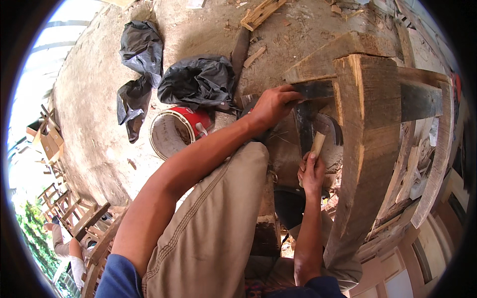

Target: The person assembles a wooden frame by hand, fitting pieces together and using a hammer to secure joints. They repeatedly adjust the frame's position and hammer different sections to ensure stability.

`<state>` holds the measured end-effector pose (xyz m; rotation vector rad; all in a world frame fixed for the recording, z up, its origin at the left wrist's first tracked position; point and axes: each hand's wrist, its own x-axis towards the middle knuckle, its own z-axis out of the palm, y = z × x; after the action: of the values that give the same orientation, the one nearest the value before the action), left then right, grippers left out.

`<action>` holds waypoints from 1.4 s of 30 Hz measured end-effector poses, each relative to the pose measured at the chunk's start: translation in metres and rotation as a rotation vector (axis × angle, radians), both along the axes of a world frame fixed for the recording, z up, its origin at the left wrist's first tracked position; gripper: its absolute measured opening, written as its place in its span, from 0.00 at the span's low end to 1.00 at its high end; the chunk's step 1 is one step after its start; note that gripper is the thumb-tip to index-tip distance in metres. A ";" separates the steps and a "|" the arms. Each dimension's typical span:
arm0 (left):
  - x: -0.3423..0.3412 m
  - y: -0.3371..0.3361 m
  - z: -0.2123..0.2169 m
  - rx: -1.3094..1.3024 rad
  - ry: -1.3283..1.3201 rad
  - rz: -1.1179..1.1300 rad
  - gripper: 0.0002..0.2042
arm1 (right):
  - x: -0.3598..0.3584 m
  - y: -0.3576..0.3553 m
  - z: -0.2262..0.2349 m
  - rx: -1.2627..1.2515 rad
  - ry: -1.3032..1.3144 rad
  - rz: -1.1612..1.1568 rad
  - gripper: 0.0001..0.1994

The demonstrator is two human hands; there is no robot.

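Head | right hand (312, 171): wooden handle (319, 143) | red bucket (198, 118): pale marks, unreadable

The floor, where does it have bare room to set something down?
The floor left of the black plastic and red bucket is mostly bare. Around the left hand, right hand, tool and wood frame, it is crowded.

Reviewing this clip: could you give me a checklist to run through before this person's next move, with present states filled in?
1. Right hand closed around the pale, straight wooden handle: ok.
2. Left hand at the dark, flat crosspiece of the rough brown wooden frame: ok.
3. Left hand's hold firm, its contact partly hidden: cannot tell.
4. Left hand apart from the handle: ok.
5. Frame steady, its footing not fully visible: cannot tell.
6. Round red-and-white bucket apart from both hands: ok.
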<state>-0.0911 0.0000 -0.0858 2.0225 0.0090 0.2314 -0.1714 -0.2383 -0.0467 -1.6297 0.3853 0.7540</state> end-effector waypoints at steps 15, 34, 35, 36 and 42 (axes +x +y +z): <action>0.011 0.000 -0.005 0.342 0.025 -0.077 0.09 | 0.000 0.003 -0.004 0.028 -0.008 0.019 0.24; 0.028 0.001 -0.012 0.454 -0.099 -0.178 0.13 | -0.006 0.008 -0.006 0.021 -0.001 -0.001 0.22; 0.028 0.001 -0.013 0.474 -0.105 -0.179 0.13 | -0.006 0.007 -0.006 0.009 -0.002 0.015 0.22; 0.027 0.000 -0.015 0.491 -0.114 -0.181 0.13 | -0.004 0.009 -0.004 -0.004 -0.006 0.029 0.23; 0.030 -0.008 -0.014 0.413 -0.062 -0.149 0.15 | 0.006 0.019 0.008 -0.152 -0.188 0.020 0.24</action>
<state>-0.0613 -0.0076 -0.0999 2.4123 -0.2454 0.2140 -0.1656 -0.2189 -0.0384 -1.8329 0.2973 0.5911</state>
